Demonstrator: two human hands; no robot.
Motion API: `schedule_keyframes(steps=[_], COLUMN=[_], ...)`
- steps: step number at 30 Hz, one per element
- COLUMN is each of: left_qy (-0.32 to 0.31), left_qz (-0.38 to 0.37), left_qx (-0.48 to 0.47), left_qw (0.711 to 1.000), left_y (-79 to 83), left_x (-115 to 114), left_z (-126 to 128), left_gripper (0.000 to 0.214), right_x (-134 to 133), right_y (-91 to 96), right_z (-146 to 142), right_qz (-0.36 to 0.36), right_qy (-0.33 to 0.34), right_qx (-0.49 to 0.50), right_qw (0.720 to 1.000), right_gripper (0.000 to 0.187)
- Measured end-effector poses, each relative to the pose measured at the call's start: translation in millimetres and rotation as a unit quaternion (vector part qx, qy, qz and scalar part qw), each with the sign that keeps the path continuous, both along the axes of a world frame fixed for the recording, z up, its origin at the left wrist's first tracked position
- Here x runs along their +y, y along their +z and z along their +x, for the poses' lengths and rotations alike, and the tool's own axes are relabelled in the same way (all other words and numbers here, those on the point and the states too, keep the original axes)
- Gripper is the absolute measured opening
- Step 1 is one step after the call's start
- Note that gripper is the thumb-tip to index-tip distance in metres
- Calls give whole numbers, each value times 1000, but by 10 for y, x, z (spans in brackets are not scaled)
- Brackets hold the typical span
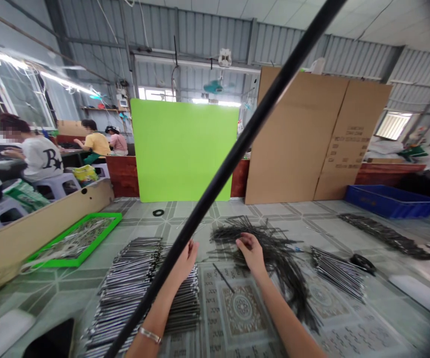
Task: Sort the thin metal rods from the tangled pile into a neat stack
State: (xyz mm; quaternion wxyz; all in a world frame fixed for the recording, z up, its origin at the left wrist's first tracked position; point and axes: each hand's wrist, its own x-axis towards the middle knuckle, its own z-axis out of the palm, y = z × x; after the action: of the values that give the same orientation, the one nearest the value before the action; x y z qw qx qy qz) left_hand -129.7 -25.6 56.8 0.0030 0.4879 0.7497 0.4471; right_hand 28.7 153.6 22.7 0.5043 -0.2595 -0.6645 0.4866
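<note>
Two hands at a tangle of black rods (274, 238) on the tiled floor.
Left of the tangle lie stacked rods (140, 283). The left hand (187, 258) sits behind a long black rod (240, 149) (its grip cannot be told). The right hand (252, 252) curls its fingers onto the tangle's left edge, though any pinch is hidden. The pieces look thin, stiff, light and prone to snagging, so they are best lifted singly near one end.

Long black rod (237, 154), slanting from lower left to upper right of frame. Tangled heap of thin dark rods (274, 248), loose on floor, centre right.
</note>
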Motion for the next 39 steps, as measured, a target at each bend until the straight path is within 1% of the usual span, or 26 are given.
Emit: schedule_keyframes(steps=[3, 5, 7, 10, 12, 13, 14, 16, 17, 19, 21, 23, 26, 32, 34, 36, 39], left_qy=[-1, -3, -8, -17, -21, -22, -22, -23, -24, -28, -31, -33, -35, -33, -28, -25, -28], left_qz=[-1, 1, 0, -9, -13, -14, -14, -16, -17, -21, -25, -27, -28, -25, -26, -30, -32], left_qx=[-5, -6, -6, -9, -11, -11, -11, -11, -11, -12, -12, -11, -9, 4, 15, 24, 25], left_qw=[1000, 1000, 1000, 1000, 1000, 1000, 1000, 1000, 999, 999, 999, 999, 999, 999, 999, 999, 999], left_y=[9, 7, 6, 8, 11, 13, 15, 19, 22, 30, 38, 46, 53, 25, 12, 9, 28], left_x=[-2, 2, 7, 10, 10, 10, 9, 8, 6, 5, 5, 5, 7, 12, 12, 8, -1], left_z=[13, 18, 24, 32, 36, 37, 40, 46, 51, 63, 75, 85, 90, 79, 77, 81, 96], left_gripper=[29, 27, 26, 25, 24, 24, 23, 23, 23, 22, 22, 21, 21, 23, 23, 23, 23], right_x=[20, 41, 65, 75, 38, 3, -39, -139, -189, -274, -329, -356, -368, -369, -375, -384, -391], right_y=[16, 15, -1, -39, -54, -55, -53, -39, -31, -17, -9, -2, 16, 63, 54, 33, 1], right_z=[-6, 1, 15, 45, 61, 63, 59, 33, 13, -32, -65, -75, -50, -2, -10, -26, -48], right_qz=[-55, -67, -46, -1, 65, 118, 181, 293, 323, 351, 359, 361, 360, 340, 352, 366, 368], right_qy=[-22, -32, -21, 7, 9, 7, 6, 7, 12, 21, 28, 33, 32, 30, 47, 69, 82], right_qx=[49, 60, 17, -94, -164, -198, -237, -309, -338, -398, -450, -473, -466, -423, -415, -420, -425], right_qw=[997, 995, 999, 996, 984, 973, 954, 905, 884, 847, 817, 803, 808, 839, 838, 828, 823], right_gripper=[42, 40, 38, 31, 23, 19, 16, 22, 26, 31, 27, 21, 17, 16, 18, 19, 11])
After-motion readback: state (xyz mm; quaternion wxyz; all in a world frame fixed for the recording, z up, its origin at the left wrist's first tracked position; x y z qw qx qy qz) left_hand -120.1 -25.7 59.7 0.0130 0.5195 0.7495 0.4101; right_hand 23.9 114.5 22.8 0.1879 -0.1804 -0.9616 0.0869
